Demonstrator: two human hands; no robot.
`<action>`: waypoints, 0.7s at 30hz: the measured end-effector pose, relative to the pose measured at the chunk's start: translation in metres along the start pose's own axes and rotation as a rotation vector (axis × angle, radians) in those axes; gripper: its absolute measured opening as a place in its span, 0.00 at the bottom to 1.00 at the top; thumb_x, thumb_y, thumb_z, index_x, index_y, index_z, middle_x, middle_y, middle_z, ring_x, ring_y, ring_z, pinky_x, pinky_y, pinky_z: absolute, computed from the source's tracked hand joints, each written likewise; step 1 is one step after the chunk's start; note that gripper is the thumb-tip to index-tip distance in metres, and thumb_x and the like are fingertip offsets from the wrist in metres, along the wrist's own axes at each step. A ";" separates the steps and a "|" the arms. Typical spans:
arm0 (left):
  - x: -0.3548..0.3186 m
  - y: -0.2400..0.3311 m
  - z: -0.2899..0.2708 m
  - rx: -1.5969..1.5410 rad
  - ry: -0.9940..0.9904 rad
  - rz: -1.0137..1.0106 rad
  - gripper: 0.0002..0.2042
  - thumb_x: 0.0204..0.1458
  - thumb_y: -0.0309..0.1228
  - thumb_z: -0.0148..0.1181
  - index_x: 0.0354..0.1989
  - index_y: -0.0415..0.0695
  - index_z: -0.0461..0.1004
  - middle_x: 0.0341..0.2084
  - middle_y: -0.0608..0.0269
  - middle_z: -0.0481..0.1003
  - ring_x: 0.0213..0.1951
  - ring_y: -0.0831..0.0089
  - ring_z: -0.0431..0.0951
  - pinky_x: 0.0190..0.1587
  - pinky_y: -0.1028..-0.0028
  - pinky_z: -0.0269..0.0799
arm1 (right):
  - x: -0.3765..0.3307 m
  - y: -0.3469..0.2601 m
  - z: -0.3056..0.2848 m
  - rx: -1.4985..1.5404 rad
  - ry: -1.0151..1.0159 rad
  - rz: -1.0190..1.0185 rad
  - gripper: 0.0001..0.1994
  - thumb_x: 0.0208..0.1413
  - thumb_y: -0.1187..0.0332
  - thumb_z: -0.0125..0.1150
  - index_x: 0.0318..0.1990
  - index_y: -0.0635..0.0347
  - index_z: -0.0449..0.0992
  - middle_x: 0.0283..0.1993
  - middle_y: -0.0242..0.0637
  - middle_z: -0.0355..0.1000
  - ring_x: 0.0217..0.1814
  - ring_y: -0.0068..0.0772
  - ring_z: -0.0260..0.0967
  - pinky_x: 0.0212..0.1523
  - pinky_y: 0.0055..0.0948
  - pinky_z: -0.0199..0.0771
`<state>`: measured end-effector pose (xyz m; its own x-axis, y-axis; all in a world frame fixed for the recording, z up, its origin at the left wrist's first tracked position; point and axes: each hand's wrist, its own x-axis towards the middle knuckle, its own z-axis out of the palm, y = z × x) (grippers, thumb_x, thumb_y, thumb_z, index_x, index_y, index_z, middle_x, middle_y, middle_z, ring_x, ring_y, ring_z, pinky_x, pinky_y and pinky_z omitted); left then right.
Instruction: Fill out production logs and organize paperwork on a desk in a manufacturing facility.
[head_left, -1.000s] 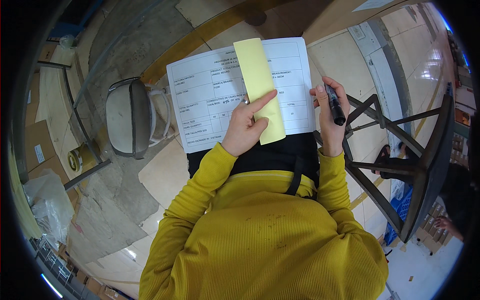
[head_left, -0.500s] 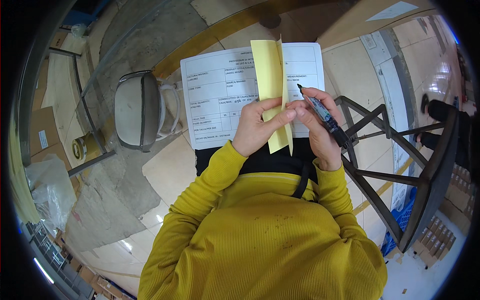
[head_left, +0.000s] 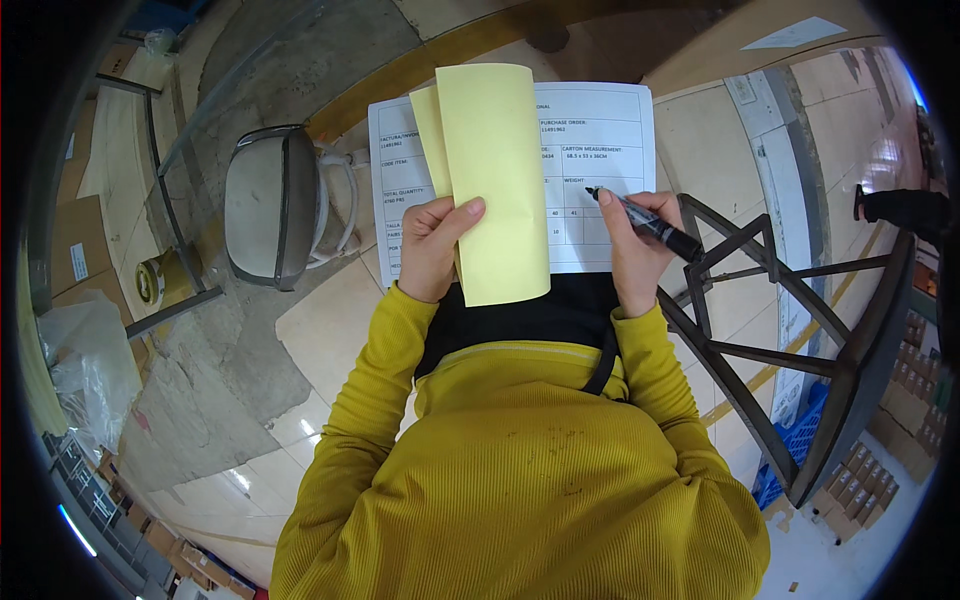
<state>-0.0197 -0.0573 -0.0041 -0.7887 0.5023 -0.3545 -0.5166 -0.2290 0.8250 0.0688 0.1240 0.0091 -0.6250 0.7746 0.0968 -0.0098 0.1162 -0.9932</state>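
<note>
1. The left hand (head_left: 432, 250) comes up from a yellow sleeve (head_left: 375, 400), wrist bent, knuckles toward the camera. Its grip is closed on the yellow paper (head_left: 495, 180), thumb pressed flat on the front face and the other fingers hidden behind.
2. The yellow paper is folded over at the top and stands across the middle of the white printed form (head_left: 600, 150), covering its centre; its lower edge reaches the black garment (head_left: 560, 310).
3. The right hand (head_left: 632, 245) rests on the form's right half, its grip closed round a black marker (head_left: 645, 222) whose tip touches a table cell.
4. What carries the form is hidden beneath it. The metal stool (head_left: 270, 205) stands left; a dark metal frame (head_left: 790, 330) stands right.
</note>
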 end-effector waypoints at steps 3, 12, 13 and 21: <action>0.001 -0.002 -0.005 -0.100 -0.002 -0.022 0.09 0.50 0.27 0.56 0.34 0.32 0.75 0.24 0.59 0.77 0.23 0.79 0.76 0.27 0.82 0.71 | -0.004 0.012 -0.001 -0.125 -0.024 -0.137 0.13 0.43 0.75 0.68 0.24 0.60 0.64 0.22 0.27 0.64 0.23 0.13 0.60 0.24 0.13 0.61; 0.005 -0.007 -0.012 -0.186 -0.038 0.004 0.10 0.49 0.26 0.56 0.35 0.31 0.75 0.26 0.56 0.77 0.25 0.76 0.77 0.30 0.80 0.74 | 0.001 0.026 0.004 -0.167 -0.007 -0.232 0.12 0.42 0.74 0.68 0.22 0.60 0.66 0.19 0.29 0.66 0.21 0.14 0.60 0.23 0.15 0.61; 0.005 -0.008 -0.013 -0.196 -0.038 0.003 0.10 0.49 0.26 0.56 0.35 0.31 0.75 0.26 0.56 0.77 0.25 0.76 0.77 0.30 0.80 0.74 | 0.001 0.026 0.005 -0.182 -0.006 -0.235 0.12 0.42 0.74 0.68 0.21 0.61 0.66 0.19 0.30 0.66 0.21 0.14 0.60 0.23 0.16 0.61; 0.007 -0.008 -0.013 -0.169 -0.025 -0.004 0.09 0.49 0.26 0.56 0.35 0.31 0.75 0.25 0.56 0.77 0.24 0.76 0.77 0.29 0.80 0.74 | 0.003 0.028 0.005 -0.206 -0.007 -0.252 0.12 0.42 0.73 0.68 0.22 0.61 0.66 0.18 0.29 0.66 0.19 0.14 0.60 0.22 0.16 0.61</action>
<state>-0.0250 -0.0626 -0.0188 -0.7791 0.5234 -0.3449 -0.5699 -0.3625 0.7374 0.0630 0.1268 -0.0183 -0.6285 0.7011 0.3368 -0.0070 0.4280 -0.9038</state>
